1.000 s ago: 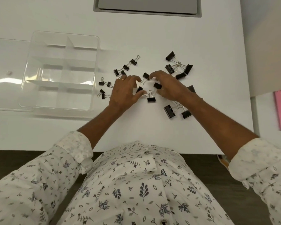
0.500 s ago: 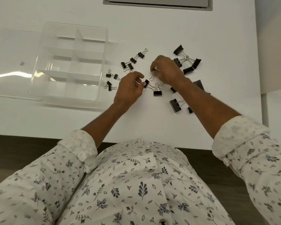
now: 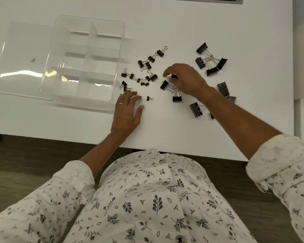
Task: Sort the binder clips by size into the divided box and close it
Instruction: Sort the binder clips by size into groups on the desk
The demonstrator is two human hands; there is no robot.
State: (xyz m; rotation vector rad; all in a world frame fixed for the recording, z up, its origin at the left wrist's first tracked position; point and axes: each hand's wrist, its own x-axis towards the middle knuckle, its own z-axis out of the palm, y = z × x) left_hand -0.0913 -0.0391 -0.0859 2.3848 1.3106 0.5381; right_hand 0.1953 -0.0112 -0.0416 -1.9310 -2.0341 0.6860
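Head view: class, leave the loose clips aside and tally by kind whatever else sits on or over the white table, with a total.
Divided box: 1
Lid: 1
Hands: 2 (left hand, right hand)
Binder clip pinched by the right hand's fingers: 1
Grey inset panel: 1
Total: 6

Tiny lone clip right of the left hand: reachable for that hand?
Probably yes. The left hand lies open, holding nothing; the tiny clip sits alone just beside its fingertips, with only bare table between.
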